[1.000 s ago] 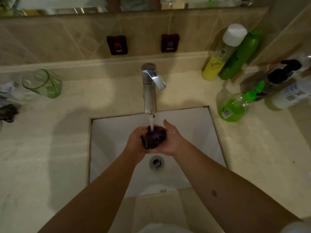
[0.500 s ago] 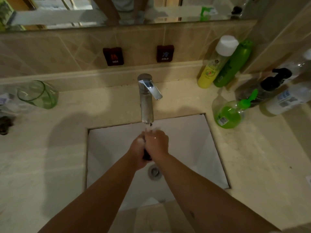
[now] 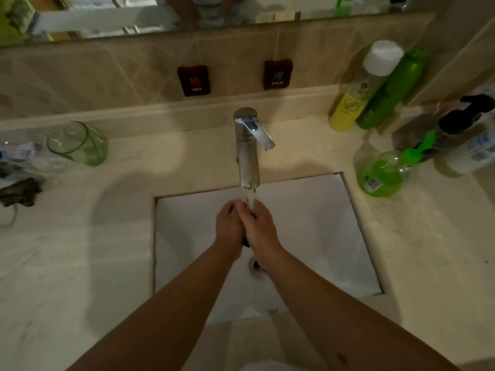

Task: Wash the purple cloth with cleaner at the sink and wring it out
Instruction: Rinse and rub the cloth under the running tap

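Left hand (image 3: 231,225) and right hand (image 3: 259,226) now pressed together under the tap (image 3: 247,153), both curled around the purple cloth (image 3: 245,242), almost fully hidden between the palms, only a dark bit visible at the heel of the hands. One second ago still open enough to show the dark bundle lying in the right palm under the stream; since then closed over it, and kept closed from half a second ago. Water running onto the knuckles, above the white sink (image 3: 316,223) and its drain (image 3: 255,266). Looks like squeezing and rinsing, so probably washing is nearly finished and wringing is starting. Green cleaner bottle (image 3: 383,174) standing untouched on the counter (image 3: 80,250), well apart to the right.
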